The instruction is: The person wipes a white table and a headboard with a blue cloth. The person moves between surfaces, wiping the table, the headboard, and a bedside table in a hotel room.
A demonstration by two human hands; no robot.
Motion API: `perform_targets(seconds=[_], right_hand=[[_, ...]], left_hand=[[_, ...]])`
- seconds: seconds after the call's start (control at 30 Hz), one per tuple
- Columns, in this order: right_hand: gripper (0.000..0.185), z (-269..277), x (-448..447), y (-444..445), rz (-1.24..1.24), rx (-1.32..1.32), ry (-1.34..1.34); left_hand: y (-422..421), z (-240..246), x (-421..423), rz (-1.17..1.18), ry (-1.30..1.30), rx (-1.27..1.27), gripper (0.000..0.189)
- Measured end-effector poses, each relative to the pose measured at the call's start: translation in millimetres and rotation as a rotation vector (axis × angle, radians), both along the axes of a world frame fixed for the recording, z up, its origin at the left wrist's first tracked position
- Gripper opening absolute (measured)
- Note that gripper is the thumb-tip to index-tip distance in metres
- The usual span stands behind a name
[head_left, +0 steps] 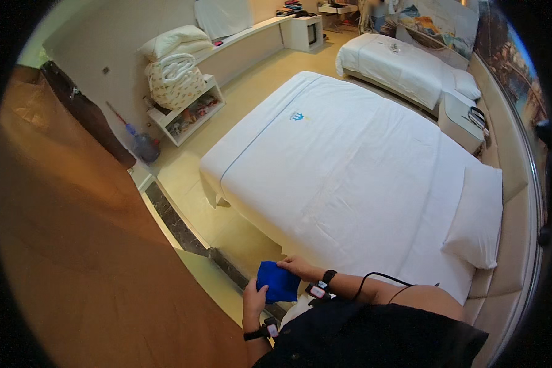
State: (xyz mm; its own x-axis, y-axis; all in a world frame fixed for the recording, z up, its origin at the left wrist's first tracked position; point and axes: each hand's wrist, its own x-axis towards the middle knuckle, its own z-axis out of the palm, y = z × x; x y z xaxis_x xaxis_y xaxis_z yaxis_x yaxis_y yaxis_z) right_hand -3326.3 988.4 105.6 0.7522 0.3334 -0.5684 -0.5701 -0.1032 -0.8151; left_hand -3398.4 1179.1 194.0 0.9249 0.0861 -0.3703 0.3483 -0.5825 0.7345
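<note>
Between my two hands a small piece of blue cloth (278, 283) is held up in front of my body. My left hand (254, 299) grips its left edge, with the thumb lying on the near face. At the upper right corner, my right hand (301, 267) pinches the cloth between thumb and fingers. It looks folded into a rough square. Just beyond it lies a large bed (331, 170) covered in white linen with a blue stripe. A white pillow (476, 218) rests at its head end, against a padded headboard (510, 257).
On the left hangs a brown curtain (96, 230). A dark stone strip (179, 221) crosses the floor. Beyond the bed stand a second bed (395, 69) and a nightstand (460, 120). Folded bedding (175, 83) sits on a low white shelf (211, 106) near a large water bottle (146, 148).
</note>
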Motion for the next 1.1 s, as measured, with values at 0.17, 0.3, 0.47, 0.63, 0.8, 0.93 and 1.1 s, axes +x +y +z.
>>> perform_targets(seconds=[0.17,0.3,0.47,0.63,0.8,0.93,1.1], right_hand=[[0.057,51,3,-19,0.307,0.183,0.066],[0.056,53,2,-50,0.449,0.173,0.064],[0.052,54,3,-103,0.409,0.202,0.123],[0.050,61,2,-151,0.310,0.206,0.111],[0.049,55,5,-176,0.325,0.233,0.125],[0.051,44,7,-178,0.327,0.237,0.158],[0.057,49,11,-168,0.563,0.208,0.179]], left_hand=[[-21,11,-4,0.076,0.006,0.017,0.040],[-55,28,5,0.030,0.036,0.016,0.042],[-90,15,14,-0.013,0.012,-0.106,0.039],[-128,35,34,-0.145,0.015,-0.064,0.040],[-144,22,32,-0.155,0.011,-0.072,0.038],[-153,29,24,-0.088,0.022,-0.084,0.037],[-138,14,2,-0.024,-0.056,-0.090,0.033]])
